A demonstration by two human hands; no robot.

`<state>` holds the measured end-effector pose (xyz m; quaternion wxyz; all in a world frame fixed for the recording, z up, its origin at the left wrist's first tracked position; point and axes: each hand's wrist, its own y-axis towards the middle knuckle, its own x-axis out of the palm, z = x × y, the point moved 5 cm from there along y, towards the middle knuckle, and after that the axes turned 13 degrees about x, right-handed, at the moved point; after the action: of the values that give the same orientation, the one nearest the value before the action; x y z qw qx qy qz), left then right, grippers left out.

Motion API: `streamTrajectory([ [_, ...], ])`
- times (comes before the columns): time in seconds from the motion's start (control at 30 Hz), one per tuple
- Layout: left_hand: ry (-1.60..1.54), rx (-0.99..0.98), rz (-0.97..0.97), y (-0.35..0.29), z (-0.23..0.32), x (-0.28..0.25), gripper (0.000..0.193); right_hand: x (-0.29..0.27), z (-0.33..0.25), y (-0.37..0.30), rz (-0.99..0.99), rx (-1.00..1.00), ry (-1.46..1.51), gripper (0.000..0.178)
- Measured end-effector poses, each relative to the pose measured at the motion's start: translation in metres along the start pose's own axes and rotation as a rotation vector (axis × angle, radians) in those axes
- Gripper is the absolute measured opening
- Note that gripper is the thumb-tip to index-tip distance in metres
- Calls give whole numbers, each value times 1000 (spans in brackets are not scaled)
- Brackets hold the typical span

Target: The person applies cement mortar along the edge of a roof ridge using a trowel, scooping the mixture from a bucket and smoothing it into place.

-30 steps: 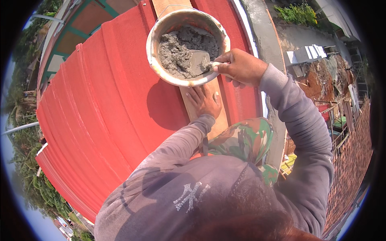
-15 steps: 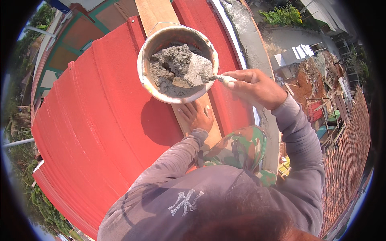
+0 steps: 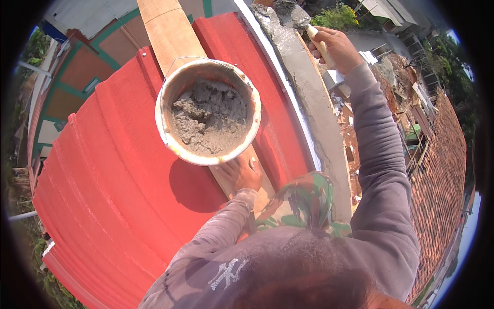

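My right hand (image 3: 337, 49) is wrapped round the pale handle of a trowel (image 3: 320, 45), reaching to the far end of the wall top. The trowel's blade, loaded with grey mortar, is at the far end of the wet mortar strip (image 3: 321, 110); whether it touches the strip is hard to tell. On the wooden plank (image 3: 172, 31) stands a white bucket (image 3: 163, 131) partly filled with wet mortar (image 3: 211, 121). Just in front of the bucket, my left hand (image 3: 242, 174) lies flat on the plank with its fingers spread, close against the bucket's base.
Red corrugated roofing sheets (image 3: 118, 154) slope off to the left beneath the plank. A white edge strip (image 3: 278, 72) runs between roofing and wall. Beyond the wall, the ground drops to rubble and timber (image 3: 406, 98), with a tiled roof (image 3: 442, 190) at the right.
My right hand has lifted the trowel out of the bucket and carried it forward and right to the wall's far end. My left hand stays on the plank.
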<state>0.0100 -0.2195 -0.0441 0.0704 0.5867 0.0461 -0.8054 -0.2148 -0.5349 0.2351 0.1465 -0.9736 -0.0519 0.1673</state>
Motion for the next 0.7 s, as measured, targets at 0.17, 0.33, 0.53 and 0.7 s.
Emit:
streamTrajectory([
  [0.17,-48,26,-72,4,17,-3,79,-15,32,154,669,-314,-776,61],
  [0.33,-82,-5,-46,3,5,-8,77,42,45,178,576,-35,-950,59],
  [0.53,-285,-98,-158,4,7,-12,77,35,82,165,468,63,-125,39],
  [0.7,-509,-225,-293,10,14,-42,79,64,84,157,161,194,522,38],
])
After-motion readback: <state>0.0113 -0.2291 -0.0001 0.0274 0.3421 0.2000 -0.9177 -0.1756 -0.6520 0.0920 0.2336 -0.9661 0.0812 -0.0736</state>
